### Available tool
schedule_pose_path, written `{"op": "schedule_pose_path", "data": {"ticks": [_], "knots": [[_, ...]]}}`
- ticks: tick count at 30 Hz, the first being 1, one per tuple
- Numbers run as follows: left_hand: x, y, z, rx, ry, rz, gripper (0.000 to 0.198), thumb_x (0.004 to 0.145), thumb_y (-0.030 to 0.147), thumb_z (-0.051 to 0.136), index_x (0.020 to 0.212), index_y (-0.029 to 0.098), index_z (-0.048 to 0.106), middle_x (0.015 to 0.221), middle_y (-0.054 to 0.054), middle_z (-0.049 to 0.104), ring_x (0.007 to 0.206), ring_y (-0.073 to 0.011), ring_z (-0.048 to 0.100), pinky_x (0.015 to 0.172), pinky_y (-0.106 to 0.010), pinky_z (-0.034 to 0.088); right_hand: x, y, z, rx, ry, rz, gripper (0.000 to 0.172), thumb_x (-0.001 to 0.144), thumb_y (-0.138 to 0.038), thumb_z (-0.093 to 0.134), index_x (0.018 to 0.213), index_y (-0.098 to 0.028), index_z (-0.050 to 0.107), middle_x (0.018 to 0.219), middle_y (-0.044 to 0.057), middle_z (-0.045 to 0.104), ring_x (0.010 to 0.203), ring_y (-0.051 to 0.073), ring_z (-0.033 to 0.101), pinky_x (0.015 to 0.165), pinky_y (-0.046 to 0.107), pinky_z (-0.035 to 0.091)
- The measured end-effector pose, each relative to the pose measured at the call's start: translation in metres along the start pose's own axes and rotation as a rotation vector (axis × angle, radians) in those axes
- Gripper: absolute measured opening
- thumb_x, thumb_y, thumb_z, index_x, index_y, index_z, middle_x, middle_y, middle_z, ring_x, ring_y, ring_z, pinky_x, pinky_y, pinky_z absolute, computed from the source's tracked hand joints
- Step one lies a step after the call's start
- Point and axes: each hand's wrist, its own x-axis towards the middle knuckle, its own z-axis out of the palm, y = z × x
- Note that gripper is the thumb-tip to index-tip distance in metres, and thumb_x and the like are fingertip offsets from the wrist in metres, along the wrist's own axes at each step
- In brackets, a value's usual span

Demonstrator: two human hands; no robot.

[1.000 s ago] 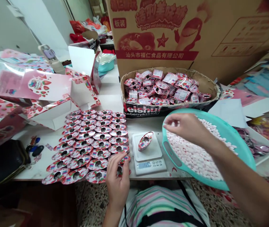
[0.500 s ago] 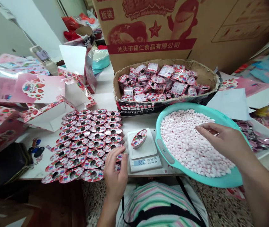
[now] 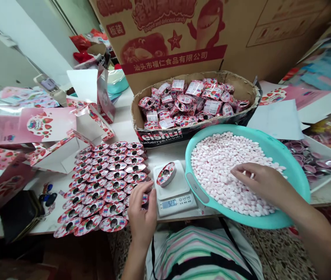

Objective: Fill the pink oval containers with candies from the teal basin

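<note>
My left hand (image 3: pixel 142 210) is open, thumb apart from the fingers. It rests at the right edge of rows of oval strawberry-print packs (image 3: pixel 114 209), each with a dark round hole on top. Just right of it stands a white digital scale (image 3: pixel 180 203) with a lit display, carrying one oval pack (image 3: pixel 166 174). My right hand (image 3: pixel 255 181) is over a turquoise basin (image 3: pixel 295 216) of small pale pink candies (image 3: pixel 212 171). Its fingertips are pinched together low among the candies; whatever they hold, if anything, is too small to make out.
Behind the scale, a cut-down carton (image 3: pixel 162 140) holds many wrapped packs, with a tall cardboard box (image 3: pixel 171 58) behind it. A white tray of round pink pieces (image 3: pixel 314 163) stands right of the basin. Printed boxes (image 3: pixel 51 155) and a black wallet (image 3: pixel 20 214) lie left.
The view has tilted and shifted slightly. My right hand has come lower over the candies. My left hand stays by the packs, and the pack remains on the scale.
</note>
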Motion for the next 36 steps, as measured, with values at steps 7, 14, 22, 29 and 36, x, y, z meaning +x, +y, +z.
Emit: {"op": "schedule_pose_path", "data": {"ticks": [7,14,22,29,36], "knots": [[0.019,-0.007,0.027,0.273,-0.076,0.134,0.055,0.080,0.037,0.065,0.127,0.013,0.047,0.122,-0.017,0.058,0.116,-0.0299,0.052,0.097,-0.047,0.043,0.010,-0.013,0.004,0.014,0.010,-0.082,0.027,0.088,-0.043,0.049,0.091,-0.024,0.068,0.097,0.004,0.070,0.086,0.023,0.064,0.075,0.033,0.046],[0.037,-0.016,0.050,0.414,-0.208,0.142,0.033,0.079,0.030,0.064,0.109,0.017,0.056,0.095,-0.009,0.068,0.089,-0.0267,0.063,0.080,-0.041,0.050,0.003,-0.011,0.002,0.080,0.067,-0.075,0.028,0.090,-0.042,0.046,0.087,-0.025,0.068,0.094,0.003,0.070,0.086,0.022,0.064,0.076,0.033,0.047],[0.076,0.052,0.026,0.240,0.097,0.547,0.041,0.078,0.019,0.064,0.118,0.024,0.058,0.107,-0.007,0.065,0.099,-0.0224,0.061,0.090,-0.036,0.047,-0.008,0.016,0.004,0.173,0.139,-0.035,0.028,0.089,-0.045,0.047,0.084,-0.026,0.067,0.090,0.002,0.069,0.084,0.022,0.064,0.072,0.032,0.048],[0.108,0.077,0.078,0.311,-0.077,0.608,0.044,0.074,0.009,0.062,0.115,0.025,0.063,0.098,-0.005,0.067,0.093,-0.0219,0.060,0.087,-0.036,0.046,-0.017,0.019,0.000,0.267,0.174,-0.004,0.025,0.090,-0.041,0.046,0.081,-0.026,0.063,0.088,0.002,0.068,0.084,0.022,0.062,0.074,0.033,0.046],[0.111,0.083,0.099,0.330,-0.079,0.591,0.045,0.074,0.011,0.063,0.116,0.027,0.064,0.099,-0.006,0.066,0.093,-0.0238,0.059,0.089,-0.039,0.043,-0.017,0.018,-0.002,0.282,0.124,-0.016,0.027,0.091,-0.040,0.044,0.079,-0.024,0.062,0.085,0.004,0.066,0.085,0.022,0.061,0.074,0.033,0.044]]}}
